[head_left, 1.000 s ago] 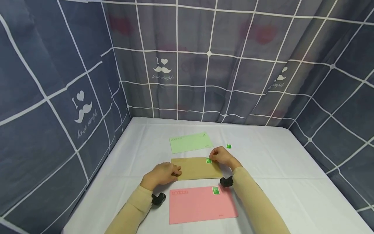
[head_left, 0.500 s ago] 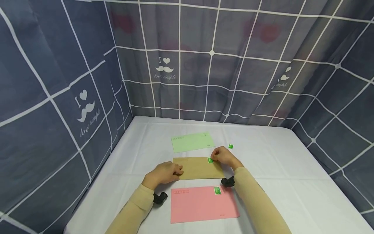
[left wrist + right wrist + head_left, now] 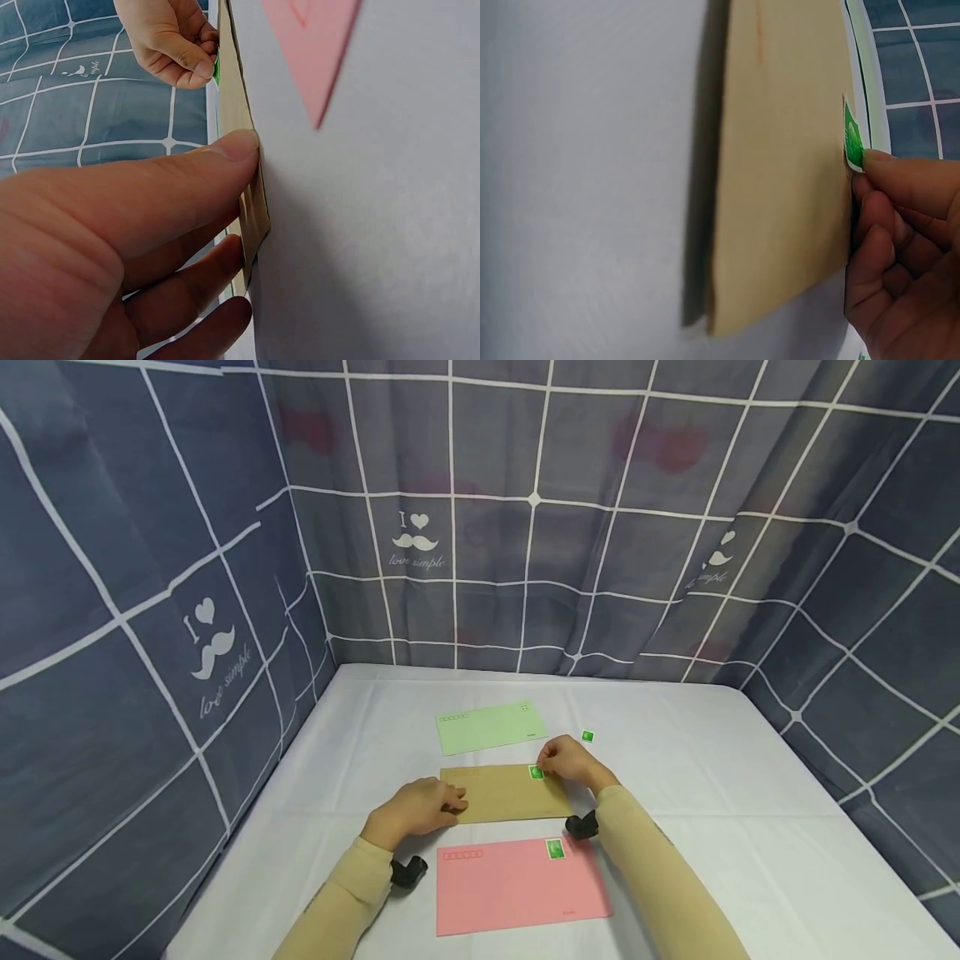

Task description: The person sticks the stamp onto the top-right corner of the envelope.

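Note:
A brown envelope (image 3: 495, 797) lies crosswise on the white table in the head view. My left hand (image 3: 416, 810) rests on its left end, with the thumb (image 3: 225, 154) and loosely bent fingertips pressing on the paper from above. At the envelope's top right corner, my right hand (image 3: 573, 760) pinches the edge of a green stamp (image 3: 853, 139) between thumb and index finger. The stamp overlaps the envelope there, and its pinched side is partly covered by the thumb. The other right fingers are curled in beneath.
A pink envelope (image 3: 517, 893) bearing a green stamp (image 3: 555, 849) lies nearer, between the forearms. Farther back lies a light green envelope (image 3: 487, 727) with no stamp on it. Another loose stamp (image 3: 587, 737) sits on the white table (image 3: 675, 735) beyond the right hand. A dark checked curtain (image 3: 487, 543) surrounds the table.
The head view shifts slightly, but both hands, the brown envelope and the pinched stamp keep nearly the same places.

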Tool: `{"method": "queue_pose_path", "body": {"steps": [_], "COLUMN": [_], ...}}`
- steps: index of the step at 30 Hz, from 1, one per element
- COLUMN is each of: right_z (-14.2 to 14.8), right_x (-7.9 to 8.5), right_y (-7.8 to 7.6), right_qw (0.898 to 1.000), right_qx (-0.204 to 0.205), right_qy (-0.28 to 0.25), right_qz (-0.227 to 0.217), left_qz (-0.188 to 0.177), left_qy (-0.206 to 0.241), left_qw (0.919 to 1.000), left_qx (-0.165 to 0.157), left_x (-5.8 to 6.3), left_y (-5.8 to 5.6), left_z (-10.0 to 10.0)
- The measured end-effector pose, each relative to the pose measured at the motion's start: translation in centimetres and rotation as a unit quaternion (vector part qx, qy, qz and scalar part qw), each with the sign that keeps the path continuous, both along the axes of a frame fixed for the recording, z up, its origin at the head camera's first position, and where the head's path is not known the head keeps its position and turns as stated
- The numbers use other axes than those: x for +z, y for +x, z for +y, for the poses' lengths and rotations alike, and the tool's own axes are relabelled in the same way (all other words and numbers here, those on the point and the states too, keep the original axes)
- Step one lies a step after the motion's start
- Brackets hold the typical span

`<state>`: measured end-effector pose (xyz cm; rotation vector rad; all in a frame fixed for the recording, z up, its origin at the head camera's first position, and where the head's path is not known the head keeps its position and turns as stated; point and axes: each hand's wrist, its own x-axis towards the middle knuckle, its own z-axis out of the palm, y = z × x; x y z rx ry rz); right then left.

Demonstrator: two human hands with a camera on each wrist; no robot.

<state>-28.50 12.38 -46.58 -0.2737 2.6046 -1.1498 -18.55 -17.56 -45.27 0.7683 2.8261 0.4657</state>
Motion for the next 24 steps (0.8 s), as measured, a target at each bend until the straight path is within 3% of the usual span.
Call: {"method": "queue_pose_path", "body": {"steps": [20,24], "right_z": [-0.20,-0.25], "right_x": [0.11,-0.12], "right_y": [-0.26,-0.39], "right_qw": [1.000,1.000], "right_qx": [0.010,-0.004], "right_qy": [0.004,0.008], "right_qz": [0.008,0.009], "left_qz": [-0.005,-0.007], "left_qy": [-0.003,-0.002], "left_qw": [1.0000,1.0000], "left_qx": [0.002,0.002], "left_x": [-0.05,0.05], "left_y": [-0.18,-0.21], "left_z": [-0.14,-0.12]}}
